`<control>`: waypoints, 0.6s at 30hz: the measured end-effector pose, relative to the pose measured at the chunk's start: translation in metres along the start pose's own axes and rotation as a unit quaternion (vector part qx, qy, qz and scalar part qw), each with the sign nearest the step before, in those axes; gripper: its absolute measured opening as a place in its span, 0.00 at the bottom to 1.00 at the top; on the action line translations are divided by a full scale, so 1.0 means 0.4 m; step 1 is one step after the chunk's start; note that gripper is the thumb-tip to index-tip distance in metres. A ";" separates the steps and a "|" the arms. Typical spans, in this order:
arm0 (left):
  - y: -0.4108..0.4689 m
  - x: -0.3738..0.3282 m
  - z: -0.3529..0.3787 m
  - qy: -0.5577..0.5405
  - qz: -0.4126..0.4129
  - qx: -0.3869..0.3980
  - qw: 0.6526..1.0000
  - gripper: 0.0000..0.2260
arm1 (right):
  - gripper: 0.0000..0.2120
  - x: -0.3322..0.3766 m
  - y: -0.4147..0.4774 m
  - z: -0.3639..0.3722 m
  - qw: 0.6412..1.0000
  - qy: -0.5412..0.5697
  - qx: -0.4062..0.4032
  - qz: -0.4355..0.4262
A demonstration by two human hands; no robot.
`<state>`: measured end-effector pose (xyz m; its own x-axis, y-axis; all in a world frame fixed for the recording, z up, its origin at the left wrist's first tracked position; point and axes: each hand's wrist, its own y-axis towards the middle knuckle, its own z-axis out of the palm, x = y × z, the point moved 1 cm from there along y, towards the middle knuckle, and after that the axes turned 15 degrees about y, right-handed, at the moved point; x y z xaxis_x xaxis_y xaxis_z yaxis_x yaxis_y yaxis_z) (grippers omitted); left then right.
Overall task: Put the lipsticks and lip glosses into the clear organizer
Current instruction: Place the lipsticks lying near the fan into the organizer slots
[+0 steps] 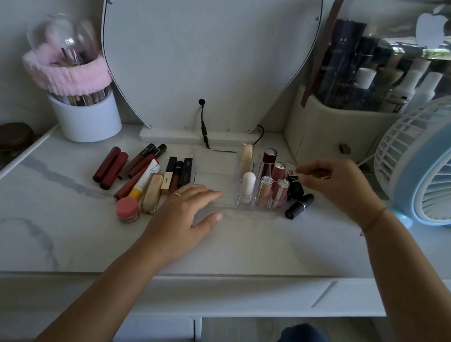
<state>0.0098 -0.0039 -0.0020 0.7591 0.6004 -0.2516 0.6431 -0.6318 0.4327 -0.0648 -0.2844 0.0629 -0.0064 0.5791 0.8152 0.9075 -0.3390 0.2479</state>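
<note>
Pinching a lipstick (292,173) in the right grip (340,186), resting the left grip (184,211) flat against the organizer (213,163), risking toppling standing tubes (265,189).

Two hands (185,208) (340,186), one clear organizer (211,182), one fan (446,159)

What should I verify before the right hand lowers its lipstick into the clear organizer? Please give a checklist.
1. Grip: right hand pinches the lipstick; ok.
2. Organizer steadied: left hand rests on the front of the clear organizer; ok.
3. Free room: its left part shows no items; ok.
4. Free slot directly below the lipstick: cannot tell, the clear walls are hard to read.
5. Everything stored: not ok; loose tubes lie to its left, a black lipstick to its right.
</note>
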 end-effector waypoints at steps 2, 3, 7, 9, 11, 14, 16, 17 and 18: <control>0.002 0.001 0.002 -0.001 -0.001 0.001 1.000 0.19 | 0.08 -0.019 -0.024 -0.002 0.998 -0.058 0.038 -0.002; 0.002 0.002 0.002 -0.002 -0.001 0.001 1.000 0.19 | 0.08 -0.027 -0.035 0.000 0.995 -0.082 0.060 -0.008; 0.001 0.003 0.001 -0.004 0.002 -0.003 1.000 0.19 | 0.11 -0.051 -0.053 -0.007 0.987 -0.129 0.091 -0.028; 0.001 0.003 0.000 -0.003 0.002 -0.003 1.000 0.19 | 0.14 -0.060 -0.054 -0.015 0.985 -0.145 0.094 -0.022; 0.001 0.002 0.000 -0.004 0.001 -0.001 1.000 0.19 | 0.15 -0.068 -0.054 -0.021 0.983 -0.150 0.107 -0.020; 0.001 0.002 0.000 -0.002 0.002 -0.001 1.000 0.19 | 0.16 -0.068 -0.057 -0.024 0.979 -0.155 0.131 -0.028; 0.001 0.002 -0.001 -0.003 0.002 0.000 1.000 0.19 | 0.16 -0.066 -0.057 -0.030 0.977 -0.156 0.138 -0.039; 0.001 0.002 -0.001 -0.003 0.001 0.000 1.000 0.19 | 0.16 -0.064 -0.056 -0.034 0.977 -0.157 0.139 -0.043; 0.001 0.001 -0.001 -0.002 0.001 0.001 1.000 0.18 | 0.16 -0.062 -0.055 -0.039 0.977 -0.157 0.140 -0.046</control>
<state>0.0103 -0.0037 -0.0015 0.7608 0.5972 -0.2539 0.6416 -0.6337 0.4321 -0.0911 -0.3027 0.0452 -0.0047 0.8113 0.5846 0.9887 -0.0840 0.1245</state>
